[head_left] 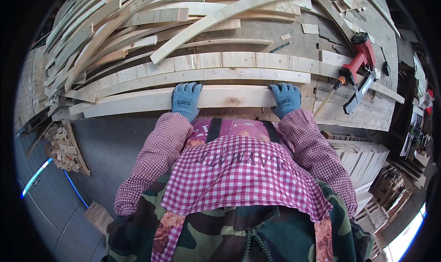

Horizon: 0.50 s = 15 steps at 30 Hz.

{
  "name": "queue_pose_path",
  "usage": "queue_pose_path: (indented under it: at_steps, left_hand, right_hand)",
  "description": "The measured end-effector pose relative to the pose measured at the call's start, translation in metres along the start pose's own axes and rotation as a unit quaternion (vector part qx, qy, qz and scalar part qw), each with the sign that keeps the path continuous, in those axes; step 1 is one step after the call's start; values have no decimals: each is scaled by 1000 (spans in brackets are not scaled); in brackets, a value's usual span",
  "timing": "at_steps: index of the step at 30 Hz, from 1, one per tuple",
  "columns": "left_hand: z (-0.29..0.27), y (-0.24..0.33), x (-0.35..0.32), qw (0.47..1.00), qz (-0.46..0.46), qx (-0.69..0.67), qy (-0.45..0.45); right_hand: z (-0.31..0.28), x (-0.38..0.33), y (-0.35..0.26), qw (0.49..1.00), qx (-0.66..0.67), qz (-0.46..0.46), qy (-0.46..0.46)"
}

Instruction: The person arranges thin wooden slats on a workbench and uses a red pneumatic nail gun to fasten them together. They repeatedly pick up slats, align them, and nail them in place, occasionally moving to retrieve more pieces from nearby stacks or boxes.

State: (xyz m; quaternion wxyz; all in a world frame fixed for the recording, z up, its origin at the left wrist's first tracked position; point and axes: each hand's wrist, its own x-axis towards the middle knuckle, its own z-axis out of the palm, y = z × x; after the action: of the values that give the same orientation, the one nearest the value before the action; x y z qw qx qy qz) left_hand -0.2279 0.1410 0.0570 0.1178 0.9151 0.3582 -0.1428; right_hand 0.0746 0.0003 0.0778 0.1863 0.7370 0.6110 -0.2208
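A pale wooden board point(234, 97) with a knot lies along the near edge of the bench. My left hand point(185, 102), in a blue-grey glove, grips it left of the middle with fingers curled over the far edge. Near its right end my right hand point(285, 99), gloved alike, is closed on it in the same way; my thumbs are mostly hidden. Just beyond the board runs a jointed wooden strip point(206, 74) with small marks along it. A longer jointed plank point(239, 59) lies behind that strip.
A red nail gun point(361, 55) with a hose lies on the bench to the right. Curved wooden strips point(105, 27) are heaped at the far left, and a pen point(280, 47) lies at the back. Offcuts point(64, 147) fill a box at lower left; panels point(363, 161) are stacked at right.
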Motion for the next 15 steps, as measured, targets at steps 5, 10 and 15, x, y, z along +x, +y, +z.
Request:
queue_pose_path:
  at_steps: [5, 10, 15]
  left_hand:
    - [11, -2, -17, 993, 12, -18, 113]
    - [17, -2, -21, 984, 27, -23, 175]
    - [16, 0, -26, 985, 1, -25, 172]
  right_hand:
    - [16, -14, 7, 989, 43, -48, 130]
    - [31, -13, 15, 964, 58, -81, 246]
    - [30, -7, 19, 962, 40, -87, 257]
